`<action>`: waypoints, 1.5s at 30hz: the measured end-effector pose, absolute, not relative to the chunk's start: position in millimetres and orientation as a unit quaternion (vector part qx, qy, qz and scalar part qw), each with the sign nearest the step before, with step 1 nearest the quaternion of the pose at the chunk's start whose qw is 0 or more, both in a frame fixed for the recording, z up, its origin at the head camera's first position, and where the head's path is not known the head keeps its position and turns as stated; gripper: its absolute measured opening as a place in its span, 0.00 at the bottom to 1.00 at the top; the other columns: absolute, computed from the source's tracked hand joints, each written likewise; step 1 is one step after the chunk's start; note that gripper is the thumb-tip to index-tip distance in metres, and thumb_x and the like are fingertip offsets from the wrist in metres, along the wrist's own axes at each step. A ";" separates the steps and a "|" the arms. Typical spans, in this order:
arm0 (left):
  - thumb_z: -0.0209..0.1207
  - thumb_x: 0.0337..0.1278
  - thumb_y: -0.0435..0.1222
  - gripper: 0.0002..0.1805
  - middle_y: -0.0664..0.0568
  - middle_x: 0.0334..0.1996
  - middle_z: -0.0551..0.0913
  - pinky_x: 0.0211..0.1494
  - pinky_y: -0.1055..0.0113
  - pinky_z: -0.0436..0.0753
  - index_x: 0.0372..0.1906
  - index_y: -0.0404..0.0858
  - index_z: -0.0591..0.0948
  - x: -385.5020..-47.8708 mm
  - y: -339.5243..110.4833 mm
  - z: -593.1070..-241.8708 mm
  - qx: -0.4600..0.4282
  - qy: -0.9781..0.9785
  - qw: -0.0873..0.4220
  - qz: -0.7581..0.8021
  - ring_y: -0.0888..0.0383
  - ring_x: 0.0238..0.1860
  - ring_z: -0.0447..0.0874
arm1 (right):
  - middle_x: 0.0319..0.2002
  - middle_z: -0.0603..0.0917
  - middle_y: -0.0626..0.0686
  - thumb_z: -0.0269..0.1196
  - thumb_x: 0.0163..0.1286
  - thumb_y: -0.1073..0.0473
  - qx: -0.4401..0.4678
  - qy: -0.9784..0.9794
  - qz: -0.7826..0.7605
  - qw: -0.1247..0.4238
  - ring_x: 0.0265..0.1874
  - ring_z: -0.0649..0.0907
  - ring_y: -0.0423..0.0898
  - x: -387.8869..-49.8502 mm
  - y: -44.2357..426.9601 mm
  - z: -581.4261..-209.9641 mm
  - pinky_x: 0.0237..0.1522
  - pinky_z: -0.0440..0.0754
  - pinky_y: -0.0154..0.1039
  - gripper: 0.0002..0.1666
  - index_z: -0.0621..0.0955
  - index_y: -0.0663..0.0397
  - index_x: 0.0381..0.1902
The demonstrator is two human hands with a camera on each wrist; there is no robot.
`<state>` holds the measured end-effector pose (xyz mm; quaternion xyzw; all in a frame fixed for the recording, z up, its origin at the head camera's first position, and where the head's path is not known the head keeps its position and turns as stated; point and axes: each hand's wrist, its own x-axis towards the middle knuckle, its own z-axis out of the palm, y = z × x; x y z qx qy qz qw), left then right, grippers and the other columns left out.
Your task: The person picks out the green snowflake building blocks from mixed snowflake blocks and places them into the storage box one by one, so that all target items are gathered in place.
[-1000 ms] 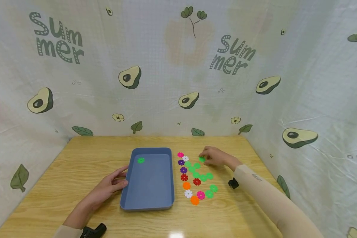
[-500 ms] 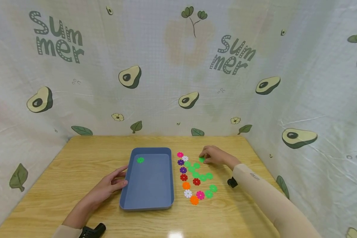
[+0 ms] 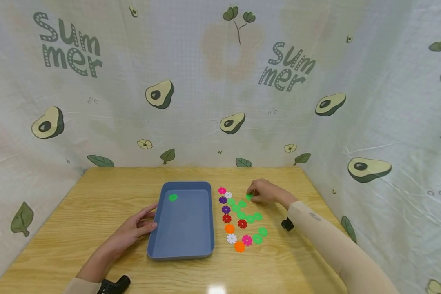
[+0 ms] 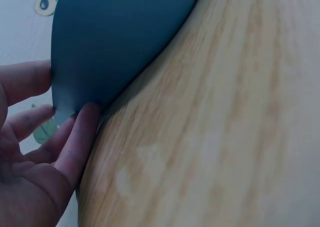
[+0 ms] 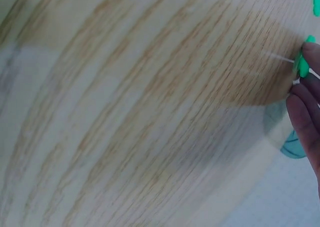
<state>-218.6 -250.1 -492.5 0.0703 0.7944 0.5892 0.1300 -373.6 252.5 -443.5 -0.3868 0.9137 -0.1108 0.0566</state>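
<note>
On the table (image 3: 95,192) stands a shallow blue-grey tray (image 3: 183,228). A green notched flower-shaped disc (image 3: 173,197) lies inside, near its far left corner. My left hand (image 3: 132,228) touches the tray's left wall; in the left wrist view its extended fingers (image 4: 82,142) rest against the outside. Right of the tray, my right hand (image 3: 264,191) pinches another green disc (image 3: 249,197) between thumb and fingers. That disc (image 5: 302,62) stands tilted on edge in the right wrist view, partly hidden by the fingertips.
Between tray and right hand lie several discs: pink (image 3: 247,240), white (image 3: 231,238), purple (image 3: 226,209), red (image 3: 242,223), orange (image 3: 239,246) and green (image 3: 262,232). Some green ones touch or overlap. A printed curtain (image 3: 191,134) hangs behind the table and along its sides.
The whole head view has shifted slightly. Both hands keep their places: the left at the tray's wall, the right at the same green disc.
</note>
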 end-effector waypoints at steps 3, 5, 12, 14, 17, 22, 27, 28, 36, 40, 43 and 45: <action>0.63 0.78 0.43 0.40 0.32 0.77 0.65 0.60 0.68 0.82 0.86 0.45 0.59 -218.5 -249.9 -492.7 0.071 0.793 0.130 0.590 0.39 0.71 0.74 | 0.42 0.87 0.53 0.72 0.70 0.65 -0.393 0.912 -0.102 0.053 0.36 0.83 0.43 -374.8 252.4 -444.0 0.42 0.83 0.35 0.11 0.91 0.59 0.49; 0.63 0.78 0.43 0.40 0.33 0.77 0.65 0.60 0.69 0.81 0.86 0.45 0.59 -218.5 -249.8 -492.7 0.071 0.793 0.130 0.591 0.39 0.71 0.74 | 0.41 0.87 0.53 0.72 0.69 0.65 -0.395 0.912 -0.099 0.052 0.35 0.82 0.42 -375.2 252.4 -444.2 0.41 0.83 0.35 0.12 0.91 0.59 0.49; 0.62 0.78 0.42 0.40 0.33 0.77 0.65 0.59 0.69 0.81 0.86 0.45 0.59 -218.8 -250.2 -493.1 0.071 0.790 0.130 0.595 0.40 0.70 0.74 | 0.41 0.87 0.54 0.72 0.68 0.67 -0.399 0.910 -0.103 0.053 0.35 0.83 0.46 -374.1 251.3 -442.3 0.40 0.83 0.35 0.11 0.90 0.60 0.48; 0.62 0.78 0.42 0.40 0.32 0.76 0.65 0.59 0.69 0.81 0.86 0.45 0.59 -219.1 -250.2 -493.5 0.071 0.790 0.129 0.595 0.40 0.70 0.74 | 0.40 0.87 0.55 0.72 0.68 0.67 -0.401 0.909 -0.105 0.053 0.36 0.84 0.48 -373.4 251.0 -441.6 0.40 0.83 0.36 0.11 0.90 0.61 0.48; 0.61 0.79 0.41 0.39 0.32 0.76 0.65 0.59 0.69 0.81 0.86 0.44 0.59 -219.7 -250.1 -493.5 0.072 0.790 0.130 0.594 0.40 0.70 0.75 | 0.40 0.87 0.55 0.71 0.67 0.68 -0.410 0.904 -0.111 0.048 0.35 0.83 0.48 -373.1 249.7 -440.1 0.40 0.83 0.36 0.11 0.90 0.61 0.47; 0.62 0.78 0.43 0.40 0.33 0.76 0.65 0.59 0.69 0.81 0.86 0.45 0.59 -219.6 -250.6 -492.8 0.072 0.790 0.131 0.594 0.40 0.70 0.75 | 0.39 0.88 0.53 0.70 0.65 0.69 -0.450 0.886 -0.111 0.023 0.33 0.81 0.47 -374.3 239.9 -434.0 0.39 0.82 0.36 0.12 0.91 0.60 0.47; 0.63 0.77 0.43 0.41 0.32 0.76 0.65 0.59 0.69 0.82 0.86 0.45 0.59 -219.1 -250.8 -492.4 0.075 0.788 0.131 0.597 0.39 0.70 0.74 | 0.41 0.88 0.53 0.71 0.69 0.66 -0.460 0.880 -0.116 0.033 0.36 0.83 0.48 -370.4 220.8 -419.2 0.42 0.84 0.37 0.12 0.90 0.59 0.50; 0.63 0.77 0.43 0.41 0.32 0.76 0.65 0.59 0.69 0.82 0.86 0.45 0.59 -219.1 -250.8 -492.6 0.076 0.788 0.130 0.597 0.39 0.71 0.74 | 0.42 0.88 0.53 0.72 0.70 0.65 -0.461 0.879 -0.117 0.037 0.37 0.83 0.48 -369.9 216.0 -416.1 0.43 0.84 0.37 0.12 0.90 0.58 0.50; 0.62 0.78 0.42 0.39 0.32 0.77 0.65 0.60 0.69 0.81 0.86 0.45 0.59 -219.3 -250.9 -493.2 0.076 0.788 0.130 0.597 0.39 0.71 0.74 | 0.46 0.88 0.54 0.71 0.74 0.61 -0.483 0.867 -0.109 0.050 0.43 0.86 0.49 -368.9 168.6 -396.2 0.48 0.86 0.38 0.14 0.89 0.58 0.55; 0.62 0.78 0.42 0.39 0.32 0.76 0.66 0.60 0.69 0.82 0.86 0.45 0.59 -219.4 -250.9 -493.1 0.078 0.788 0.129 0.597 0.39 0.71 0.74 | 0.46 0.88 0.53 0.71 0.74 0.61 -0.497 0.861 -0.100 0.046 0.42 0.84 0.47 -369.1 140.6 -387.2 0.47 0.84 0.36 0.13 0.89 0.56 0.54; 0.62 0.78 0.42 0.40 0.33 0.76 0.66 0.60 0.68 0.82 0.86 0.44 0.59 -219.2 -250.9 -493.1 0.079 0.787 0.129 0.598 0.39 0.71 0.74 | 0.46 0.88 0.53 0.71 0.74 0.61 -0.505 0.856 -0.095 0.047 0.40 0.83 0.45 -369.8 118.6 -382.1 0.47 0.83 0.34 0.13 0.90 0.56 0.53; 0.62 0.78 0.42 0.40 0.32 0.76 0.66 0.61 0.68 0.82 0.86 0.44 0.59 -219.0 -251.0 -493.0 0.079 0.787 0.129 0.598 0.39 0.71 0.74 | 0.45 0.88 0.53 0.72 0.73 0.60 -0.509 0.855 -0.088 0.049 0.40 0.82 0.44 -370.5 104.0 -379.8 0.46 0.82 0.32 0.13 0.90 0.56 0.53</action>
